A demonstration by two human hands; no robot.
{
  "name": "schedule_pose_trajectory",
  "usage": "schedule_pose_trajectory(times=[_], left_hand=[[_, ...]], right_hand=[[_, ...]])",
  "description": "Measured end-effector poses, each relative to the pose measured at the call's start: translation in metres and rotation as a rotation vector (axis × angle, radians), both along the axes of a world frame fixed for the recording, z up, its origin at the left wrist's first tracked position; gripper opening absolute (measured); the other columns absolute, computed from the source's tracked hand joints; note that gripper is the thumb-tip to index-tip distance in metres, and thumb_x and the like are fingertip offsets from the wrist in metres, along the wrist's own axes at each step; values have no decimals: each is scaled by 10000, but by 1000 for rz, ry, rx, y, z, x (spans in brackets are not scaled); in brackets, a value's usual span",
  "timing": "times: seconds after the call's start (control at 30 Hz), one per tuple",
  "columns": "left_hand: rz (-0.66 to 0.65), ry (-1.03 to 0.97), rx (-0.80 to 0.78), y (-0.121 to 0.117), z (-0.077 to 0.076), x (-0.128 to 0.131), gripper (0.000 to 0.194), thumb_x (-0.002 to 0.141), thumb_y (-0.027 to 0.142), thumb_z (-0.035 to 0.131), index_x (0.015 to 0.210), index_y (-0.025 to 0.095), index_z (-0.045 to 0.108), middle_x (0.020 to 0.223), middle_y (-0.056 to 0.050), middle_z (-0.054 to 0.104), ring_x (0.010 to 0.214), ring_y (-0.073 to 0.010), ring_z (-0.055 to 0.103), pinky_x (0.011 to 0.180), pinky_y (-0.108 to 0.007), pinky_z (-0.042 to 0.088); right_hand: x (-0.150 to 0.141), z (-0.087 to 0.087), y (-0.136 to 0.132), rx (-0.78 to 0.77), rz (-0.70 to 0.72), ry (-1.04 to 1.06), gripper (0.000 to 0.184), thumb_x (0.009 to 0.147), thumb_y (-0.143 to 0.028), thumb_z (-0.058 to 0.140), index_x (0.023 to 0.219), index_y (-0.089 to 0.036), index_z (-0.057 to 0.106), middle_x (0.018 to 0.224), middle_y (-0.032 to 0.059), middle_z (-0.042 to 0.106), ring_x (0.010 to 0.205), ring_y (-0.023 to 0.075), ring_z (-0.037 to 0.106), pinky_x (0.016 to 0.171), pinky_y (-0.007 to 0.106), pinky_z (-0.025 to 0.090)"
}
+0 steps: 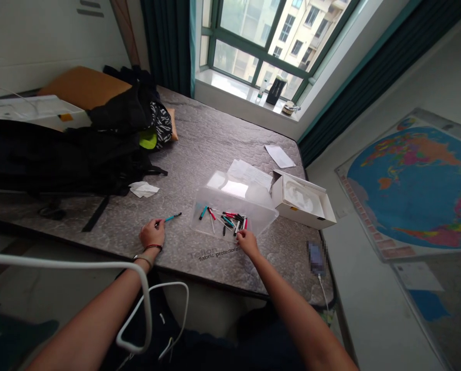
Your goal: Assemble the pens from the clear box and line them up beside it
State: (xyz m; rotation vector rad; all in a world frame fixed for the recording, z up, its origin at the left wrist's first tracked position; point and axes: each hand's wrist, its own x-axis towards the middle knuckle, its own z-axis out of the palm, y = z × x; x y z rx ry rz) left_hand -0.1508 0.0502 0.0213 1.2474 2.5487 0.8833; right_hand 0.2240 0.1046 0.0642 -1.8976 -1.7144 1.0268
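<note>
A grey quilted mattress (211, 139) is stretching across the view below a window, with a world map (412, 185) showing off to its right. A black backpack (60, 159) is slumping over the mattress's left side. Near the front edge, a clear plastic box (215, 203) is sitting with a loose heap of red, blue and black pens and pen parts (230, 221) inside it. An open white cardboard box (303, 201) is standing just beside it, touching its far right corner, and holds a white moulded insert. Loose paper sheets (249, 174) are lying partly behind the clear box.

The left hand (152, 233) is resting on the mattress just left of the clear box, its fingers (159, 223) pinching a blue pen (172, 217). The right hand (249, 243) is reaching over the near rim, its fingers (241, 234) curling down among the pens; whether they are gripping one, I cannot tell.
</note>
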Motion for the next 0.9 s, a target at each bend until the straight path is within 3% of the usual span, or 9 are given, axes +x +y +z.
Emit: schedule_pose_trajectory(times=[0.17,0.27,0.37,0.47,0.53,0.73,0.9], left_hand=[[-77,81,-23,-6,0,16,270,872,452,538,931,217,658,975,-57,670,951,-272,539,811,-393,400],[-104,134,4,-17,2,26,366,862,451,557,1106,184,603,1124,-105,629,1066,-296,527,900,-418,397],[-137,159,86,-32,3,42,527,867,418,550,1301,129,475,1372,-178,487,1257,-322,439,1026,-446,345],[-227,185,150,-50,2,62,512,887,328,519,1349,127,424,1535,-194,292,1370,-340,335,1070,-480,308],[-335,188,157,-61,1,74,458,885,268,510,1322,141,460,1554,-184,268,1378,-342,336,1060,-480,322],[-566,13,177,-70,0,100,314,877,206,488,1174,192,590,1322,-131,573,1210,-287,522,1008,-432,396],[-583,-427,88,-53,5,125,261,896,360,507,1021,201,672,945,-72,713,880,-221,657,838,-343,491]], right_hand=[[-8,-5,13,78,90,-212,160,810,-156,566,876,-149,711,778,59,697,741,184,639,723,264,458],[-17,-8,27,58,124,-289,163,812,-157,589,921,-156,710,826,72,700,798,191,631,757,262,439],[-26,-9,42,51,147,-360,188,823,-189,612,990,-162,693,927,86,698,879,195,621,795,255,424],[-32,-11,52,60,146,-421,200,824,-216,629,1006,-153,684,1038,114,675,941,210,605,814,264,417],[-34,-11,56,55,136,-434,166,839,-206,603,968,-152,692,1044,124,667,941,216,603,807,271,418],[-32,-11,49,174,62,-317,125,832,-186,576,882,-148,684,978,127,676,921,229,611,807,284,430],[-34,-19,-3,218,44,26,159,837,-276,565,871,-166,676,793,57,697,722,194,633,707,278,460]])
